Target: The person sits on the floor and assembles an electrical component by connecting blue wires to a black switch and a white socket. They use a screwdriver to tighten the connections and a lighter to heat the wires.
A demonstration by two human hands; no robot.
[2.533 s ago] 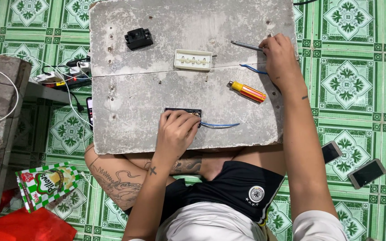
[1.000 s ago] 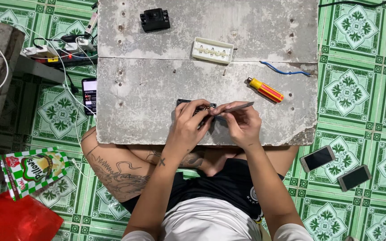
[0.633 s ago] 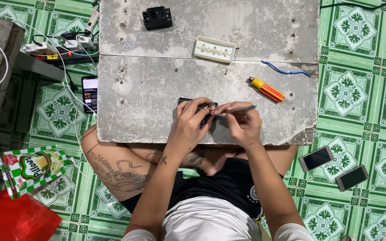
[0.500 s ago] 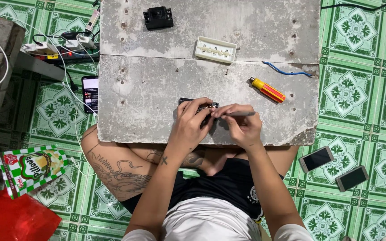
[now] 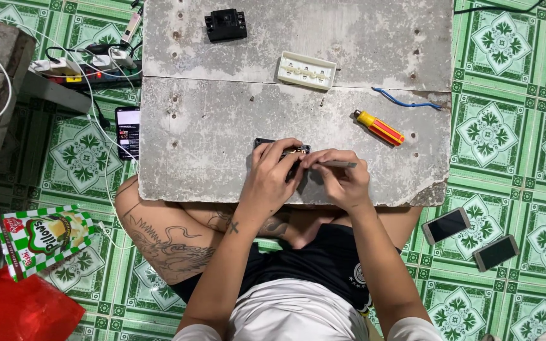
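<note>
**Both hands on a small black part at the slab's near edge**

Far left on the green tiled floor (image 5: 513,57): a red bag (image 5: 20,312), a green-and-white checked packet (image 5: 42,237), a power strip (image 5: 83,66) with plugs and white leads, and a lit phone (image 5: 127,131) just beside the left edge of the grey concrete slab (image 5: 222,145).

On the slab, a black block (image 5: 225,25) sat near the far left corner. The left hand (image 5: 273,180) rested at the near edge, its grip curled around and pinching a small black part (image 5: 280,146) that lay flat on the slab. A white rectangular plate (image 5: 306,70) lay mid-slab, further back.

The right hand (image 5: 344,182) touched the left, its grip pressed together on a thin grey tool (image 5: 337,164), the tip meeting the black part. Further right lay a yellow-and-red screwdriver (image 5: 379,127) and a blue wire (image 5: 406,101) near the right edge.

On the floor right of the slab: two phones (image 5: 472,239), screens up, side by side.
</note>
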